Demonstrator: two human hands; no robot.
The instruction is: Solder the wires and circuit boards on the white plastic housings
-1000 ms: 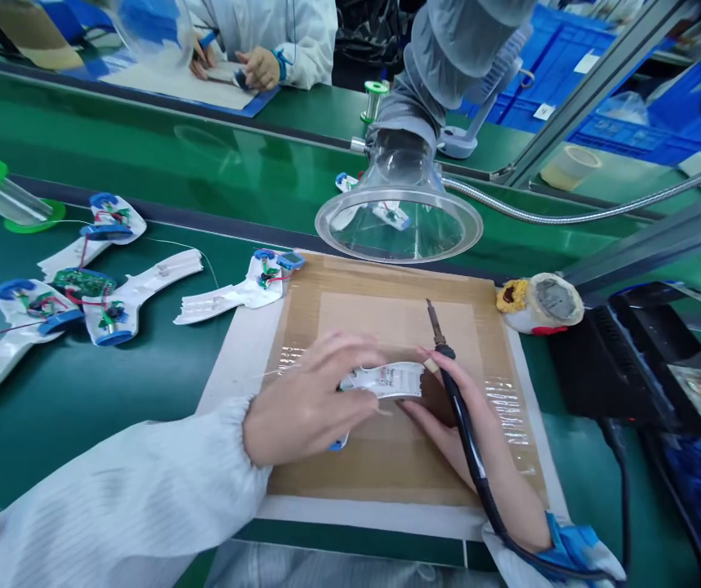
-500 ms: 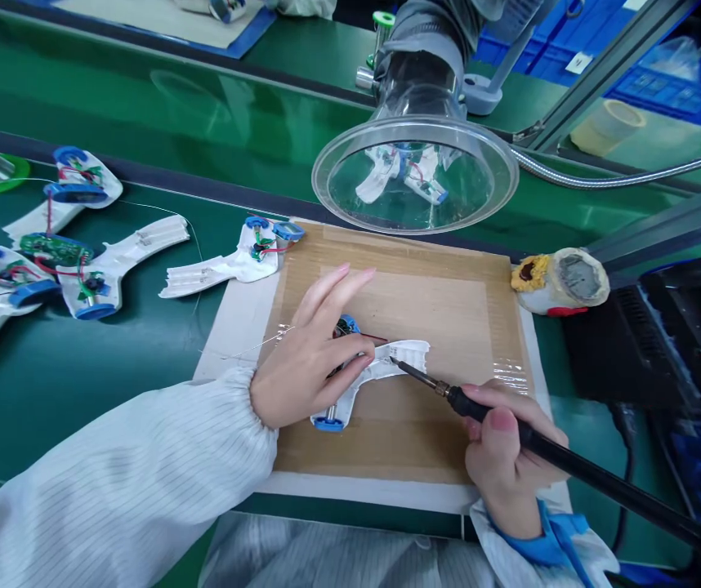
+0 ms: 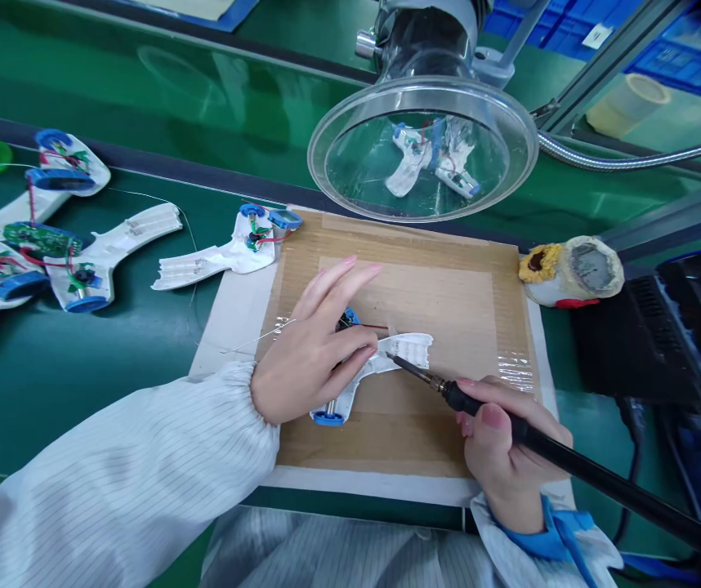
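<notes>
My left hand (image 3: 319, 351) lies over a white gun-shaped plastic shell half (image 3: 408, 349) with blue end pieces, its thumb and forefinger pinched near the handle and the other fingers stretched out. A thin solder wire (image 3: 258, 337) runs from the left into this hand; its end is hidden by the fingers. My right hand (image 3: 506, 445) grips a black soldering iron (image 3: 546, 445) like a pen. The iron's tip meets the shell's handle, close beside my left fingertips. A dark red lead (image 3: 375, 327) sticks out past the left hand.
A taped cardboard sheet (image 3: 448, 441) lies beneath the work. More wired shells (image 3: 216, 257) lie to the left. A clear extraction hood (image 3: 424, 212) hangs above the far edge. At right stand a tip-cleaning pot with yellow sponge (image 3: 540, 265) and a black box (image 3: 632, 343).
The iron tip has shifted slightly left along the handle, nearer my left fingers. My view has tilted a little; both hands keep their grip.
</notes>
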